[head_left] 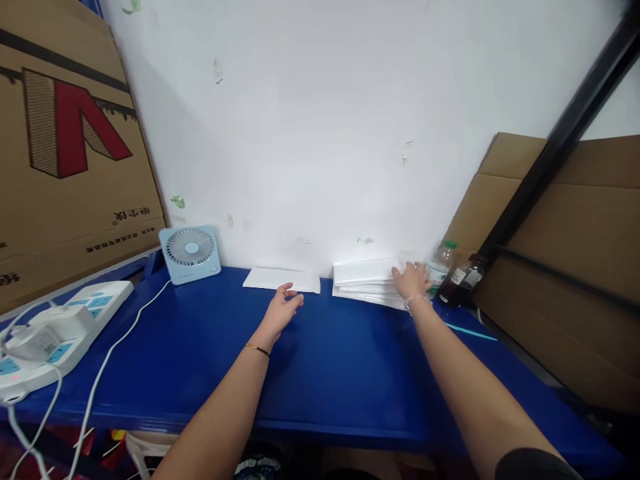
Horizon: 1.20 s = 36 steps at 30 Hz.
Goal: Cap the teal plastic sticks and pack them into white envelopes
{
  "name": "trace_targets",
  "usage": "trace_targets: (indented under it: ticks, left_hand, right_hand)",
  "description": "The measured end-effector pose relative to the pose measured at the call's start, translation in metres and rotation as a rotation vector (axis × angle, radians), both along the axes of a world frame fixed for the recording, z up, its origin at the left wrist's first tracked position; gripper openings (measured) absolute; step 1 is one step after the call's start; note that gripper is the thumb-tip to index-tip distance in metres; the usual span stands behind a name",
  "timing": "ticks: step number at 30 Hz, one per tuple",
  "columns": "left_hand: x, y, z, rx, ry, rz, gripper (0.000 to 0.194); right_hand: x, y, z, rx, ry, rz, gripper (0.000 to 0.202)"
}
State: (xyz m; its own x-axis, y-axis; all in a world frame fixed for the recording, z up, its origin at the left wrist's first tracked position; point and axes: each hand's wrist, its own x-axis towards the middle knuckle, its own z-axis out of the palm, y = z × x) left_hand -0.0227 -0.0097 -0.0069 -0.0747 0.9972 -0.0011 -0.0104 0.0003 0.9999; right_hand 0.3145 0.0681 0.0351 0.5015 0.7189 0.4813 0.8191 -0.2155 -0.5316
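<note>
Landmark: stack of white packets [364, 273], lying on the blue tabletop [330, 367]. Right hand [412, 281] at the stack's right end, fingers bent — clasping or merely resting, cannot tell. Left hand [284, 312] to the stack's left, loosely curled with nothing in it; single white packet [265, 278] just beyond, also left of the stack. Risks, judged: uneven layers may slide apart if pushed from one end; a rightward knock could tip the green-capped bottle [443, 256] — close right of the stack — into the dark bottle [461, 284].
</note>
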Motion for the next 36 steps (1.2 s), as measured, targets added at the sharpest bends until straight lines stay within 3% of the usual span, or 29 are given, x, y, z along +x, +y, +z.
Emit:
trace_targets:
  ticks: [2, 3, 5, 7, 9, 13, 16, 19, 23, 26, 27, 31, 36]
  left_hand:
    - [0.0, 0.002, -0.002, -0.012, -0.046, 0.046, 0.057]
    - [-0.001, 0.003, -0.003, -0.021, -0.089, 0.069, 0.058]
    - [-0.004, 0.006, -0.005, -0.062, -0.233, 0.109, 0.057]
    - [-0.008, 0.009, -0.007, -0.138, -0.425, 0.135, 0.045]
    - [-0.011, 0.011, -0.009, -0.238, -0.611, 0.146, 0.027]
    - [-0.011, 0.015, -0.013, -0.377, -0.756, 0.132, 0.016]
    - [-0.007, 0.019, -0.013, -0.39, -0.775, 0.126, 0.025]
    - [-0.003, 0.021, -0.012, -0.328, -0.789, 0.177, 0.037]
    - [-0.002, 0.023, -0.009, -0.217, -0.865, 0.27, 0.041]
    - [-0.001, 0.019, -0.004, -0.07, -0.928, 0.321, 0.04]
    - [0.001, 0.016, -0.001, 0.016, -0.925, 0.335, 0.042]
    - [0.011, 0.006, 0.018, 0.303, -0.808, 0.325, 0.053]
    - [0.028, -0.001, 0.045, 0.422, -0.631, 0.264, 0.044]
  right_hand:
    - [-0.029, 0.0, -0.005, 0.118, -0.198, 0.144, 0.045]
    - [-0.048, 0.0, -0.009, 0.127, -0.275, 0.292, 0.042]
    - [-0.092, 0.001, -0.018, 0.058, -0.389, 0.598, 0.038]
    - [-0.138, 0.002, -0.031, -0.061, -0.517, 0.8, 0.046]
    - [-0.175, 0.003, -0.044, -0.2, -0.601, 0.823, 0.056]
    - [-0.209, 0.008, -0.054, -0.315, -0.599, 0.767, 0.029]
    - [-0.201, 0.002, -0.045, -0.301, -0.596, 0.786, 0.026]
    - [-0.179, -0.021, -0.036, -0.262, -0.582, 0.847, 0.026]
    - [-0.145, -0.069, -0.037, -0.157, -0.53, 1.141, 0.03]
    - [-0.121, -0.092, -0.044, -0.183, -0.438, 1.217, 0.034]
    - [-0.113, -0.095, -0.046, -0.197, -0.37, 1.229, 0.041]
    - [-0.082, -0.083, -0.057, -0.264, -0.05, 1.212, 0.098]
    - [-0.067, -0.064, -0.075, -0.379, 0.077, 1.188, 0.107]
